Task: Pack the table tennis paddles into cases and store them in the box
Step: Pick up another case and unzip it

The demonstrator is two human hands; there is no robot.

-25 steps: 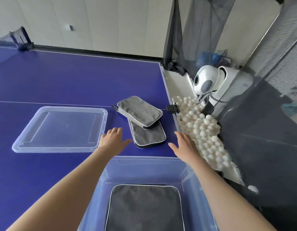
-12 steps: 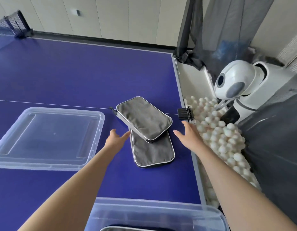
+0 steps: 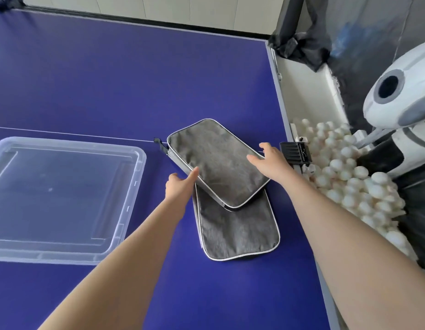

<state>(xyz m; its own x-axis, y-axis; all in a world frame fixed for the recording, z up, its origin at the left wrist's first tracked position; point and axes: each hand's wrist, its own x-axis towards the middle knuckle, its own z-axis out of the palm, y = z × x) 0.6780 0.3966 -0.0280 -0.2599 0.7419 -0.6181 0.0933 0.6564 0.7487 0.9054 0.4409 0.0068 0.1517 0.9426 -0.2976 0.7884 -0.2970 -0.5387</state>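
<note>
Now two gray cases are seen near the middle of the picture, on the blue table (image 3: 111, 79). The top case (image 3: 216, 160) is laid slanted across the far end of the bottom case (image 3: 237, 229), so one end is propped up a little. Both are made of soft gray cloth with a thin white line round the edge. The top one looks puffed, as if a paddle is inside, but that cannot be seen.

The left hand (image 3: 180, 186) is put at the left edge of the top case, with fingers straight and one fingertip touching it. The right hand (image 3: 271, 160) is spread open at the right edge, with the thumb on the cloth. Nothing is gripped yet. The hands are likely set on both sides so the case can be picked up flat. The clear lid (image 3: 63, 198) is laid at the left of the picture, likely so the box can be filled. The box itself is not seen.
</note>
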